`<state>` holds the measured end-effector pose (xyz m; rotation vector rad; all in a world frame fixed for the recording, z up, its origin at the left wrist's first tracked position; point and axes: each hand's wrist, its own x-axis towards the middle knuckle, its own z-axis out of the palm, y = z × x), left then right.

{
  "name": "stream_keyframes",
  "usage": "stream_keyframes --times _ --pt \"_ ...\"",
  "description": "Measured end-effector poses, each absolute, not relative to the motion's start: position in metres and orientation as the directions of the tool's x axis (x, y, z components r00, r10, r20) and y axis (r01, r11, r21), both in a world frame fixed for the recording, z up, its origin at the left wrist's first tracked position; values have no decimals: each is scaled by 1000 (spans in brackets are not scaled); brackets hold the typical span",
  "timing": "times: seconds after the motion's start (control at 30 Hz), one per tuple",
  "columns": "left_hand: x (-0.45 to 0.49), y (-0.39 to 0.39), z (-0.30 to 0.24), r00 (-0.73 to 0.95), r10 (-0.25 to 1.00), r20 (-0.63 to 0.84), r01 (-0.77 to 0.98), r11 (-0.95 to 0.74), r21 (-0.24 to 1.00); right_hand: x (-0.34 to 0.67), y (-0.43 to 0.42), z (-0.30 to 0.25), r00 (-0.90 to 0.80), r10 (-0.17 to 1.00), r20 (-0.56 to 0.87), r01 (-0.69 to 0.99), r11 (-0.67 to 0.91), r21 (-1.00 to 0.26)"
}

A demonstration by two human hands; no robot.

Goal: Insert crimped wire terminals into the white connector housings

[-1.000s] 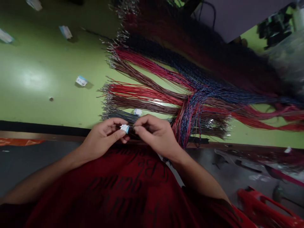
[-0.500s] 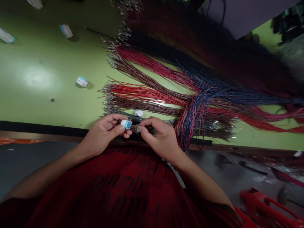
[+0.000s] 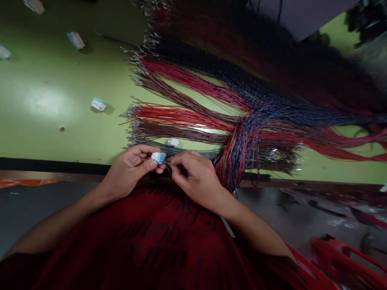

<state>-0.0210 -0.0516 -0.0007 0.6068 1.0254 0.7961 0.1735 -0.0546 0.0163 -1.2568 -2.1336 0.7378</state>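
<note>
Since half a second ago, the right hand has come closer to the connector, and the view has slid a little, so things on the worktop sit slightly further left in the frame. The connector is at the centre of the frame, just below the middle, above the near edge of the worktop. Its white end is clamped between the thumb and fingers of the left hand, and its blue, holed face points toward the right of the frame. The right hand's fingers are pinched together on what looks like a thin wire, its tip near the holed face; the spot is too blurred to tell whether it has gone in.

Just above the hands, a white plug lies among the wires. Red wires and brown wires fan out toward the left, their metal tips bunched near the upper middle of the frame. Blue wires run across to the right edge. One white-and-blue block lies left of the tips; three more blocks lie at the upper left.
</note>
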Motion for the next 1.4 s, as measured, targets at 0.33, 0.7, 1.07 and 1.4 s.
stream_keyframes --times 0.33,0.7,1.07,1.4 --pt "-19 -48 0 271 827 -493 -251 555 793 170 -54 15 -412 900 142 573 378 -727" --pt "-18 -45 2 260 826 -499 -210 553 806 174 -52 14 -426 885 190 548 419 -724" --pt "-12 -43 2 234 846 -480 -182 523 833 172 -48 10 -455 864 217 532 459 -711" --pt "-11 -46 2 242 855 -459 -210 508 835 174 -47 14 -416 880 229 533 441 -723"
